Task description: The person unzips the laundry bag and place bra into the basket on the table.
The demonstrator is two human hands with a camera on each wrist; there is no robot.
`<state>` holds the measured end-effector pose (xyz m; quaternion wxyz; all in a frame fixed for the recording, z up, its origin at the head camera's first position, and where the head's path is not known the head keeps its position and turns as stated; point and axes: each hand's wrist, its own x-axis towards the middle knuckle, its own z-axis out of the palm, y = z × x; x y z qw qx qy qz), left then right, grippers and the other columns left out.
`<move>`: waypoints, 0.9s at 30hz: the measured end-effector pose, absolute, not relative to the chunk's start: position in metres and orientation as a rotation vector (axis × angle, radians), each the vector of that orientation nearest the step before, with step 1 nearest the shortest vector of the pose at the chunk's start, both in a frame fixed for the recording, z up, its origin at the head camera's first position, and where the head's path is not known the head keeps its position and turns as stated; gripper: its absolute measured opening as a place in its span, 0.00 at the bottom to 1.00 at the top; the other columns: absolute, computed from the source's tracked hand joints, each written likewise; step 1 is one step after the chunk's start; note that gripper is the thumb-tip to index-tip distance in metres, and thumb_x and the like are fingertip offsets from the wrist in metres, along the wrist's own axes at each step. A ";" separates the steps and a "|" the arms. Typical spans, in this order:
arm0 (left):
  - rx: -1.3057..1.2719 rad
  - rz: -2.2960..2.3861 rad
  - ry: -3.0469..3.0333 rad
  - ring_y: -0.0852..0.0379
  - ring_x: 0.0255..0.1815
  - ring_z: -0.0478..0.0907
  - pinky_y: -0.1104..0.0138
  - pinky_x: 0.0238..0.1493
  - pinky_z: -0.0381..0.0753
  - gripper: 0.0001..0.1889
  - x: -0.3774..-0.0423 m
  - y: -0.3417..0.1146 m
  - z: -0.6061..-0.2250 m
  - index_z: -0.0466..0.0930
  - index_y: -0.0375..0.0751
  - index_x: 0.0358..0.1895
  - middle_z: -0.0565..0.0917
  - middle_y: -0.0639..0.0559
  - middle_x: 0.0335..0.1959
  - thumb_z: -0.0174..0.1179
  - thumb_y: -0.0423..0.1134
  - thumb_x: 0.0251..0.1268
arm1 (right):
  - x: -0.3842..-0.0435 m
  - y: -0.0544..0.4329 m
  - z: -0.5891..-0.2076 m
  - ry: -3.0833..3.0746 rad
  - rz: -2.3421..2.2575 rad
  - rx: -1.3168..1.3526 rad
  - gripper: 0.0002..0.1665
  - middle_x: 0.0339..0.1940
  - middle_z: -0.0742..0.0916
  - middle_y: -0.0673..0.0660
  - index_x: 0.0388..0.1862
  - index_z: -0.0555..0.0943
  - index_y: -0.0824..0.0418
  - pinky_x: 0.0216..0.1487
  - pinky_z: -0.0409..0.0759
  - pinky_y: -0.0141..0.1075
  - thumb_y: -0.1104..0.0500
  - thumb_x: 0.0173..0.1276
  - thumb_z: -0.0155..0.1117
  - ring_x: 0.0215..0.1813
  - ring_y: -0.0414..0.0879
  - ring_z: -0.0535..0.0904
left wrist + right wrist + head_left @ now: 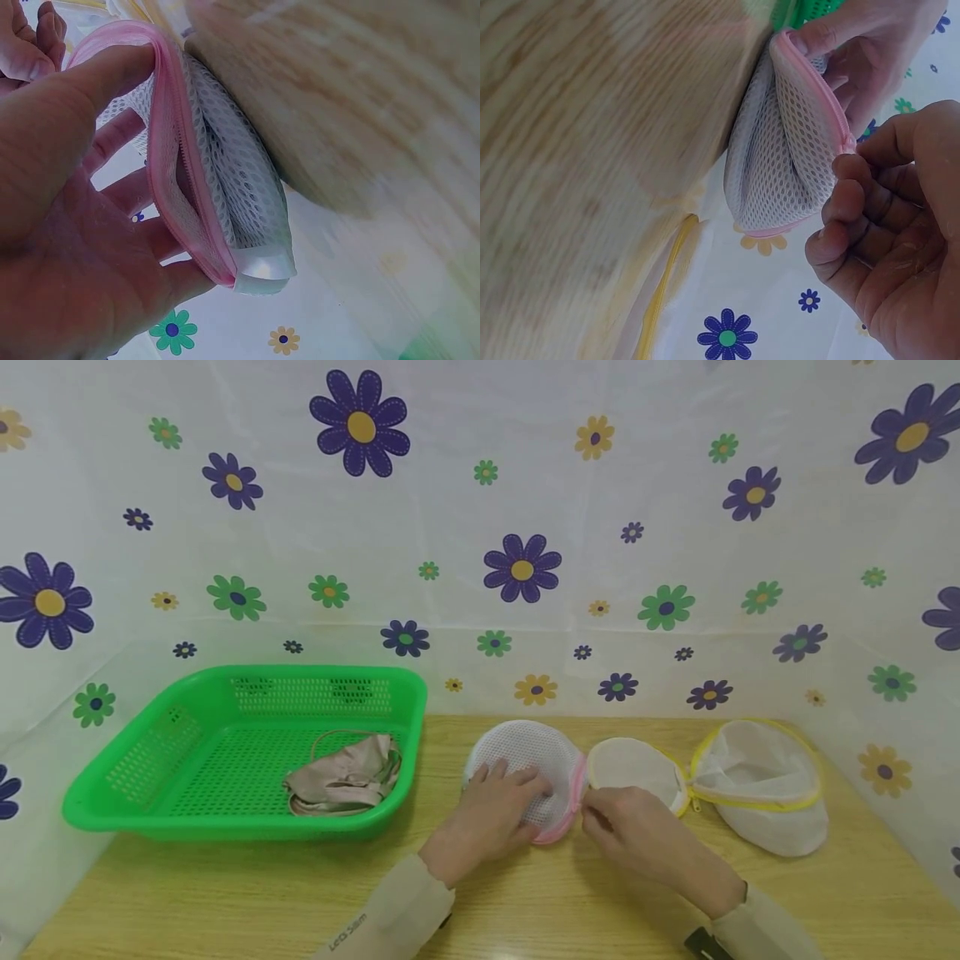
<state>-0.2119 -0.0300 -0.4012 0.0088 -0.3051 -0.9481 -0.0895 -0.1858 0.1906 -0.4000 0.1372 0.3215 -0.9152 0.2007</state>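
Observation:
A white mesh laundry bag (517,743) with a pink zip edge (169,150) lies on the table, rounded like a dome. My left hand (487,814) holds it, fingers spread over the mesh and thumb against the pink edge. At the bag's right side my right hand (637,835) pinches the end of the pink zip (846,146) between thumb and forefinger; the pull itself is mostly hidden. The left wrist view shows a narrow gap along part of the zip; what is inside cannot be made out.
A green plastic basket (247,827) stands at the left with a beige satiny garment (345,777) in it. To the right lies a white net bag (772,827) with yellow zip trim, spread apart beside a round white panel (633,768). A flowered sheet (450,527) hangs behind the table.

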 end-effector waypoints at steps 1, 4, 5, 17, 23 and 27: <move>-0.954 -0.276 -2.960 0.40 0.66 0.75 0.40 0.69 0.71 0.20 -0.212 -0.030 -0.401 0.78 0.54 0.60 0.80 0.56 0.67 0.68 0.46 0.66 | -0.186 0.190 -0.400 -2.649 0.578 0.924 0.15 0.18 0.68 0.38 0.23 0.74 0.50 0.24 0.62 0.24 0.66 0.66 0.62 0.22 0.28 0.60; -0.955 -0.280 -2.963 0.39 0.68 0.74 0.39 0.69 0.71 0.20 -0.211 -0.030 -0.401 0.78 0.54 0.60 0.80 0.55 0.67 0.68 0.46 0.66 | -0.185 0.190 -0.399 -2.644 0.570 0.906 0.15 0.18 0.68 0.39 0.24 0.75 0.50 0.25 0.63 0.25 0.66 0.66 0.62 0.22 0.28 0.60; -0.954 -0.280 -2.964 0.38 0.69 0.74 0.39 0.69 0.71 0.20 -0.211 -0.030 -0.401 0.78 0.54 0.60 0.80 0.55 0.67 0.68 0.46 0.66 | -0.185 0.189 -0.399 -2.639 0.567 0.902 0.15 0.18 0.68 0.39 0.24 0.75 0.50 0.25 0.63 0.25 0.66 0.66 0.62 0.22 0.28 0.60; -0.930 -0.175 -2.943 0.43 0.63 0.77 0.43 0.63 0.76 0.22 -0.211 -0.028 -0.404 0.77 0.58 0.61 0.80 0.56 0.66 0.69 0.48 0.65 | -0.188 0.188 -0.401 -2.556 0.521 0.844 0.16 0.18 0.70 0.40 0.22 0.74 0.50 0.24 0.64 0.24 0.68 0.64 0.63 0.22 0.28 0.60; -0.913 -0.111 -2.942 0.43 0.63 0.77 0.44 0.60 0.78 0.23 -0.214 -0.027 -0.406 0.76 0.60 0.63 0.80 0.56 0.66 0.67 0.51 0.66 | -0.189 0.189 -0.399 -2.584 0.514 0.805 0.14 0.17 0.71 0.41 0.23 0.76 0.52 0.25 0.65 0.25 0.68 0.64 0.63 0.23 0.29 0.61; -0.915 -0.081 -2.940 0.43 0.63 0.77 0.44 0.59 0.79 0.23 -0.215 -0.027 -0.406 0.76 0.61 0.64 0.80 0.55 0.64 0.67 0.53 0.67 | -0.190 0.188 -0.400 -2.583 0.511 0.793 0.14 0.17 0.71 0.41 0.22 0.76 0.52 0.25 0.64 0.25 0.67 0.65 0.63 0.22 0.30 0.61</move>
